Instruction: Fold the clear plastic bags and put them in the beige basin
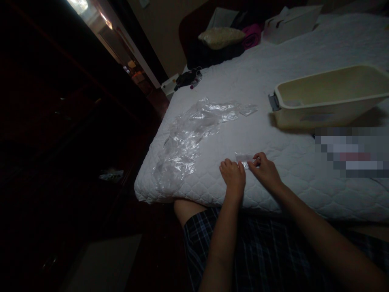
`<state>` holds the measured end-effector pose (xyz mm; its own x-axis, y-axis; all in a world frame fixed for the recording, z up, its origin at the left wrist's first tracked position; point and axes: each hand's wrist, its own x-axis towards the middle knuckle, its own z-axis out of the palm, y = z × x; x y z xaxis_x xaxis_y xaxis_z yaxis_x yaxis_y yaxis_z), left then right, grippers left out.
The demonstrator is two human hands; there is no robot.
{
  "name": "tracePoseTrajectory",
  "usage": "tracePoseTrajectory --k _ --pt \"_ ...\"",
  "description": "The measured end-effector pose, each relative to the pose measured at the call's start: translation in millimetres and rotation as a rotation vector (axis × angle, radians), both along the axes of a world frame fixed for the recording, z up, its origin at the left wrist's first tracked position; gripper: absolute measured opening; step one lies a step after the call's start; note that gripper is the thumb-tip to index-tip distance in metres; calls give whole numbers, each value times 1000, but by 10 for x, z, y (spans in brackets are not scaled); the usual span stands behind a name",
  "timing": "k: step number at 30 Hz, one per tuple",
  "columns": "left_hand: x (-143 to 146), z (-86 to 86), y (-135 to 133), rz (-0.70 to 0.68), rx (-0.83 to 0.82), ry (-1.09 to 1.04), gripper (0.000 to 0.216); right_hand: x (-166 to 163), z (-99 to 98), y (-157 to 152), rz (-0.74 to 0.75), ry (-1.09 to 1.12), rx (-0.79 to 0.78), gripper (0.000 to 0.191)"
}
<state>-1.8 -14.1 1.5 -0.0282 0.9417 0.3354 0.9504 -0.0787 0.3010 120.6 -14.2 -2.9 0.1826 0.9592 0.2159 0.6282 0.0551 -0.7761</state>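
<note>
Between my two hands, just above the quilted white bed cover (258, 142), is a small clear plastic bag (243, 157). My left hand (233, 174) closes its fingers on the bag's left side. With thumb and fingertips together, my right hand (263, 168) pinches its right edge. Several crumpled clear plastic bags (194, 134) lie spread on the bed to the left of my hands. Whether anything is inside the small bag is too dim to tell.
A cream plastic bin (322, 111) with a grey clip stands on the bed at right. Farther back are a white box (291, 24), a rolled magenta cloth (252, 35) and a filled beige bag (221, 37). Dark items (188, 78) sit by the far left corner.
</note>
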Motion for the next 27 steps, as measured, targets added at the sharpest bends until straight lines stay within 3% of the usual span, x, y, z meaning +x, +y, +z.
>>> tracePoseTrajectory --k 5,13,20,24,27 --pt "-11 -51 -10 33 106 16 32 -13 -2 -12 -12 -33 -27 25" --pt "-53 -164 32 -441 246 71 17 -15 -51 -7 -27 -63 -6 27" --pt "-86 -180 78 -526 167 -8 19 -16 -38 -65 -34 -63 41 37" --pt "-92 -169 66 -527 161 -4 20 13 -37 -162 -91 -125 244 40" --pt "-89 -158 59 -525 168 -13 21 31 -32 -212 76 -298 387 41"
